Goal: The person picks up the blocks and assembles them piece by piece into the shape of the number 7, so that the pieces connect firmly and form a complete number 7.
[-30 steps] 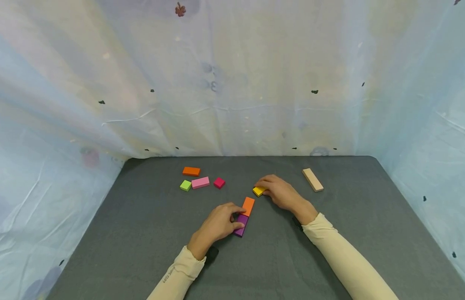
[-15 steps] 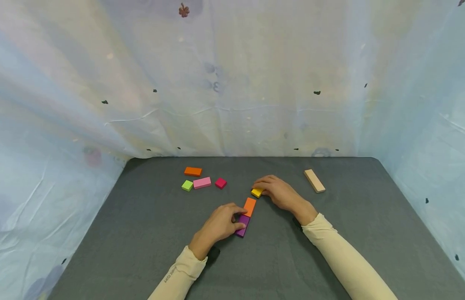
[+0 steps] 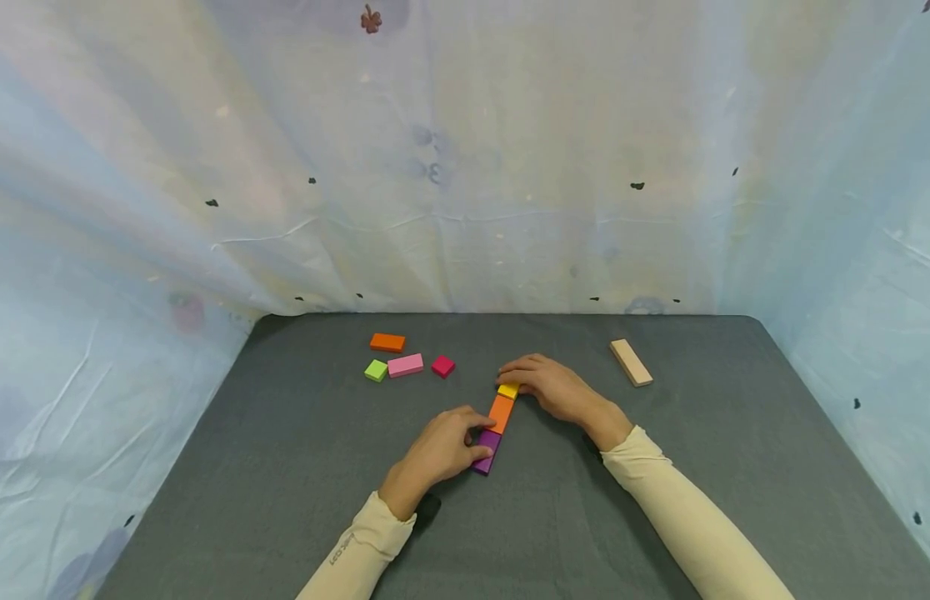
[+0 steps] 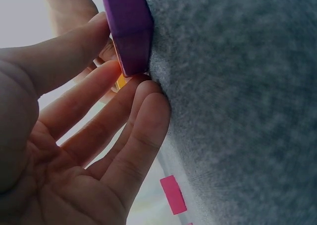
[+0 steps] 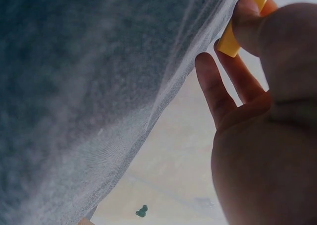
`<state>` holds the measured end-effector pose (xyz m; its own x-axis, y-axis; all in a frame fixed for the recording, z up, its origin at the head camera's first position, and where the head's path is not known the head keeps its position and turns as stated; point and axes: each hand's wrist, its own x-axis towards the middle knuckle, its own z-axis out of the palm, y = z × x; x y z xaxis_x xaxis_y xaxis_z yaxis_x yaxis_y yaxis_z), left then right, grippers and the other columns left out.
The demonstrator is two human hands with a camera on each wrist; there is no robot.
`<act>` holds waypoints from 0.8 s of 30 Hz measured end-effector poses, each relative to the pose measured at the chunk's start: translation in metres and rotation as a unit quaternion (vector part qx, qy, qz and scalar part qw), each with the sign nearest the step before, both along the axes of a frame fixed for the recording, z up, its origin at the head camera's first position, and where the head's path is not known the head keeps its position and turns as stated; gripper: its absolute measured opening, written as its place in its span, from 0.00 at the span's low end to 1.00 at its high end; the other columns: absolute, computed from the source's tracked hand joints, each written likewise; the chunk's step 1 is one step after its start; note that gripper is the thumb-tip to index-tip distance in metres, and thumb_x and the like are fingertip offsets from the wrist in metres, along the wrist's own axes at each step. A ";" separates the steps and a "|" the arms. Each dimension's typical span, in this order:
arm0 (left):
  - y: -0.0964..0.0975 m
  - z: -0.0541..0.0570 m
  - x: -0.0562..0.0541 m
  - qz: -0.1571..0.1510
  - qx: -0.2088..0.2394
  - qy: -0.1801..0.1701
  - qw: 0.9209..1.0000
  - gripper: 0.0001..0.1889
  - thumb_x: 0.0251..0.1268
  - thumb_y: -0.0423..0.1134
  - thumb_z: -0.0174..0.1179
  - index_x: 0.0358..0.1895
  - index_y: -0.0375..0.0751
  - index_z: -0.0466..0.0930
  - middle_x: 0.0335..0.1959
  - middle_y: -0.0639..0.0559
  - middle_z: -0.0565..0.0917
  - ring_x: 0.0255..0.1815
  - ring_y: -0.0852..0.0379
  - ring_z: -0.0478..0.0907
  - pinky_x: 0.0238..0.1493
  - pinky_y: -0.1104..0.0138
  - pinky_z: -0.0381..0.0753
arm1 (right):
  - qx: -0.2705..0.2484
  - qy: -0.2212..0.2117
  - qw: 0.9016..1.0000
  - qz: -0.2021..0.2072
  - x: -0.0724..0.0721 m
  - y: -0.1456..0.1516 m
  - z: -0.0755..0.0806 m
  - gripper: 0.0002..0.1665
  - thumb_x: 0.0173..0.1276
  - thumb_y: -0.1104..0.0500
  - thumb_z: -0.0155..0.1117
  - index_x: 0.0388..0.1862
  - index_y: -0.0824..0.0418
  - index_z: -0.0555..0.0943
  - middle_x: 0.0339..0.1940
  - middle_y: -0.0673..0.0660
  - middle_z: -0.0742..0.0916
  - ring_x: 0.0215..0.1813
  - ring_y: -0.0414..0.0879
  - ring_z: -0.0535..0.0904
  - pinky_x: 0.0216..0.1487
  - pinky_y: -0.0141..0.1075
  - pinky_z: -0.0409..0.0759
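Note:
On the grey table, a purple block and an orange block lie end to end in a slanting row. At the row's far end is a small yellow block, which my right hand pinches between thumb and fingers. It appears to touch the orange block. My left hand rests at the row's left side, its thumb on the purple block and its index finger on the orange one. The left wrist view shows that hand's other fingers extended beside the purple block. In the right wrist view, the thumb presses the yellow block.
Toward the back left lie a dark orange block, a lime green block, a pink block and a crimson block. A long plain wooden block lies at the back right. Patterned cloth hangs behind the table.
My right hand has slid the yellow block left and slightly nearer, closing the gap to the orange block. My left hand keeps its place on the purple and orange blocks.

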<state>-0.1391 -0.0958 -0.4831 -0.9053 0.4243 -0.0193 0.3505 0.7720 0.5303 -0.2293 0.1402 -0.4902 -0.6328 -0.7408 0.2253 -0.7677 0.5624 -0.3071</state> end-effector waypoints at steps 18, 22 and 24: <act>0.001 0.000 0.000 -0.002 -0.009 -0.002 1.000 0.21 0.59 0.45 0.72 0.57 0.49 0.85 0.48 0.55 0.84 0.32 0.65 0.72 0.33 0.73 0.72 | 0.017 -0.003 1.000 0.006 0.001 -0.001 0.000 0.20 0.73 0.63 0.60 0.62 0.52 0.82 0.64 0.52 0.82 0.66 0.50 0.78 0.66 0.49 0.77; 0.001 0.001 0.000 -0.002 -0.009 -0.001 1.000 0.21 0.59 0.45 0.72 0.56 0.48 0.85 0.48 0.55 0.84 0.33 0.65 0.72 0.34 0.73 0.73 | 0.020 0.003 1.000 0.008 0.000 -0.002 -0.001 0.20 0.73 0.63 0.61 0.62 0.52 0.82 0.63 0.52 0.83 0.65 0.50 0.78 0.65 0.49 0.77; 0.001 0.001 0.000 -0.001 -0.009 0.001 1.000 0.21 0.58 0.45 0.72 0.56 0.48 0.85 0.48 0.54 0.84 0.33 0.65 0.73 0.34 0.72 0.73 | 0.022 0.005 1.000 0.009 0.000 -0.003 -0.001 0.20 0.72 0.64 0.61 0.61 0.52 0.82 0.63 0.52 0.83 0.65 0.50 0.78 0.65 0.48 0.77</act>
<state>-0.1388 -0.0946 -0.4819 -0.9046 0.4255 -0.0254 0.3529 0.7810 0.5153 -0.2295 0.1376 -0.4908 -0.6170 -0.7614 0.1989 -0.7810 0.5612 -0.2741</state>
